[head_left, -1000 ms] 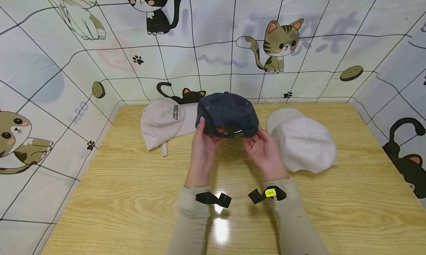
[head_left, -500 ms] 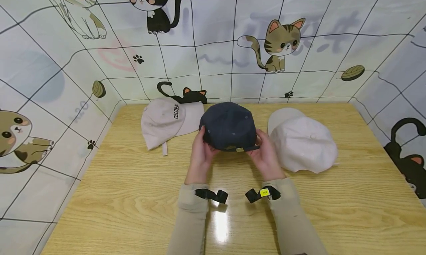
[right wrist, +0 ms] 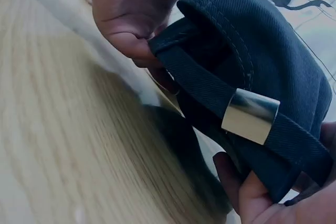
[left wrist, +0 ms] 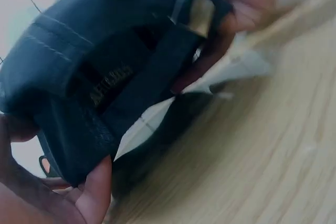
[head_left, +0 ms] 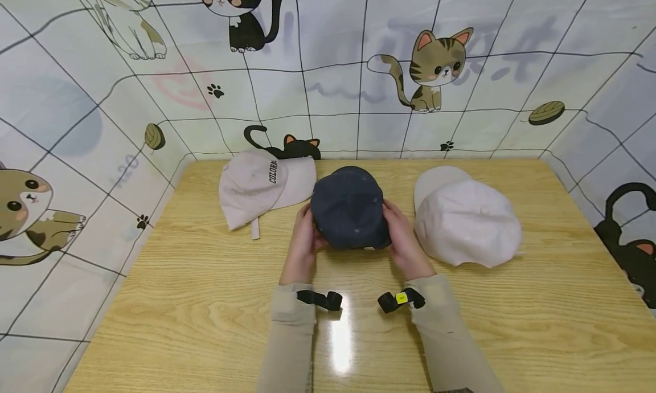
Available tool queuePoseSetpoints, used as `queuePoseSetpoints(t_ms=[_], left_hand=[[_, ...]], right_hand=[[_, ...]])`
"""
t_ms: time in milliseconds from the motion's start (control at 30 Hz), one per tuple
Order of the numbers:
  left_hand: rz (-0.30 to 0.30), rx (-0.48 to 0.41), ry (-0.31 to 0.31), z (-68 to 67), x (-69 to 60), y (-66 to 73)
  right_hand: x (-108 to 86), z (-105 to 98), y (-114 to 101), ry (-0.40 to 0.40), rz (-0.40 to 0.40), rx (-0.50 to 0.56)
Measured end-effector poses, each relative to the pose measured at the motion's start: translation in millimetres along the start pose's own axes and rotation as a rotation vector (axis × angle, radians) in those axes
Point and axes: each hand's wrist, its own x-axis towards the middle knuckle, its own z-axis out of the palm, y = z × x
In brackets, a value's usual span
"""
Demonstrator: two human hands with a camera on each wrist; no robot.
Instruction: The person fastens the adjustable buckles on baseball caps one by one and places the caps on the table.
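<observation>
A navy baseball cap (head_left: 348, 208) is held between both hands, crown up, its back strap towards me. My left hand (head_left: 302, 248) grips the cap's left side and my right hand (head_left: 407, 245) grips its right side, fingers curled under the lower edge. In the right wrist view a metal buckle (right wrist: 251, 116) sits on the strap. Below the strap shows a gap to the table, with the cap's shadow there. The cap's brim is hidden in the head view.
A pale pink cap (head_left: 253, 191) with dark lettering lies at the back left of the wooden table (head_left: 205, 324). Close by my right hand lies a white cap (head_left: 468, 222). A cloth with cat drawings (head_left: 333, 68) stands behind and at both sides.
The navy cap has come down towards the table and tilted, so the crown top now faces up and the back opening is hidden in the head view. Both hands moved with it.
</observation>
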Motion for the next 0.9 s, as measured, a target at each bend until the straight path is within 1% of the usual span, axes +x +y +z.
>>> queuePoseSetpoints(t_ms=[100, 167, 233, 333, 500, 567, 633, 800, 867, 900], left_hand=[[0.027, 0.124, 0.021, -7.2, 0.1, 2.1], [0.038, 0.163, 0.017, -12.3, 0.4, 3.2], [0.055, 0.176, 0.008, -17.0, 0.5, 3.3], [0.061, 0.17, 0.003, -22.5, 1.5, 3.4], [0.07, 0.152, 0.017, -33.2, 4.9, 3.8], [0.074, 0.137, 0.023, -37.7, 5.8, 5.1], [0.084, 0.121, 0.045, -42.1, 7.4, 6.2], [0.077, 0.094, 0.086, -55.8, 16.1, 5.7], [0.067, 0.088, 0.08, -59.6, 19.5, 6.1], [0.073, 0.09, 0.078, -60.1, 19.7, 7.2]], right_hand=[[1.9, 7, 3, -0.029, 0.009, -0.022], [5.4, 11, 8, -0.033, 0.019, -0.029], [8.0, 14, 11, -0.036, 0.02, -0.034], [12.4, 18, 13, -0.045, 0.019, -0.04], [20.7, 28, 17, -0.072, 0.001, -0.076], [24.0, 32, 18, -0.066, 0.004, -0.092], [27.1, 37, 19, -0.06, 0.009, -0.102], [35.1, 49, 22, -0.071, 0.002, -0.117], [37.7, 54, 22, -0.072, 0.003, -0.134], [38.7, 56, 21, -0.072, 0.003, -0.151]])
